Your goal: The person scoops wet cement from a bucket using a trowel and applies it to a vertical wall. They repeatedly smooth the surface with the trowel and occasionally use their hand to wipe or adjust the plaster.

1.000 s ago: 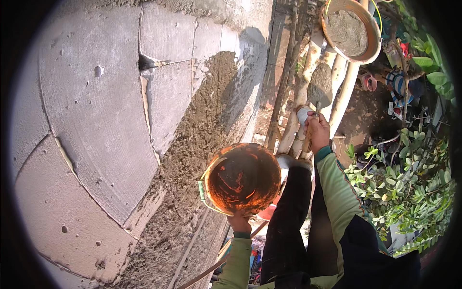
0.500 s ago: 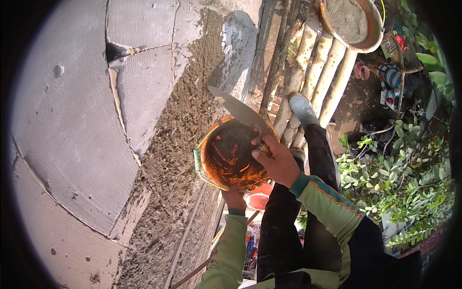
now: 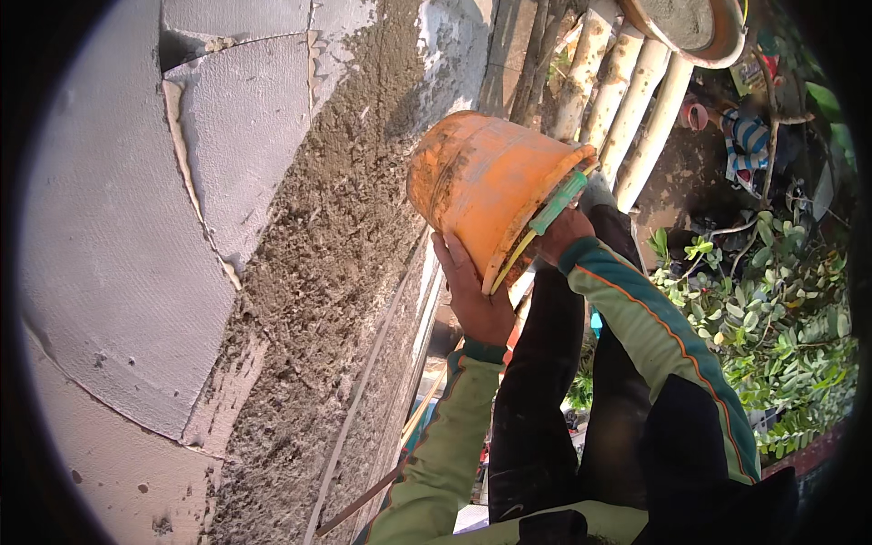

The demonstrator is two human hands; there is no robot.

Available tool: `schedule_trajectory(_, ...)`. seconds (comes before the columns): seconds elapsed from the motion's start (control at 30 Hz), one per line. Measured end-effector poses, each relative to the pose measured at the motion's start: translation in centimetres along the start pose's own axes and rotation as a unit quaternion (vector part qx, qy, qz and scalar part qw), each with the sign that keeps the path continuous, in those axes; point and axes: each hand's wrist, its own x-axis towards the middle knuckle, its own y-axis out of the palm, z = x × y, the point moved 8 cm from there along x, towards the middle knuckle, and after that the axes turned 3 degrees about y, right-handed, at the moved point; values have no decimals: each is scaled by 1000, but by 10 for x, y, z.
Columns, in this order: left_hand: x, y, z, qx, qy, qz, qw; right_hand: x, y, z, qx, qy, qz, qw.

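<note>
Looking left: a wall (image 3: 136,272) of pale grey blocks fills the left side, with cream seams between the blocks and a dark gap at the upper left.
Mortar band: a rough, grey-brown coat of mortar (image 3: 336,272) runs from the top of the wall down to the bottom edge, just beside the bucket.
Labels: no package, sign or label shows anywhere in view.
Bucket: an orange bucket (image 3: 486,186) is held up at the picture's centre, close to the mortared wall, tilted over.
Axis: its long axis lies nearly level, base toward the wall at upper left, rim toward the lower right.
Left hand (image 3: 472,295): grip pressed open-palmed under the bucket's wall near the rim, cupping it from below.
Right hand (image 3: 563,232): grip at the rim, mostly hidden behind it; I cannot tell whether the fingers are clenched.
Trowel handle (image 3: 559,202): a green bar lying along the rim by the right hand.
Open room: pale poles (image 3: 627,82) stand at upper right, a mortar pan (image 3: 699,32) above them, green foliage (image 3: 781,336) far right.
</note>
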Motion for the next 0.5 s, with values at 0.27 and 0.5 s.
schedule_trajectory(0.27, -21, 22, 109, -313, -240, -40, 918, -11, 34, -9, 466, 24, 277, 840)
schedule_trajectory(0.5, -71, 40, 191, -355, -424, -174, 815, 2, -1, -62, 655, 73, 157, 736)
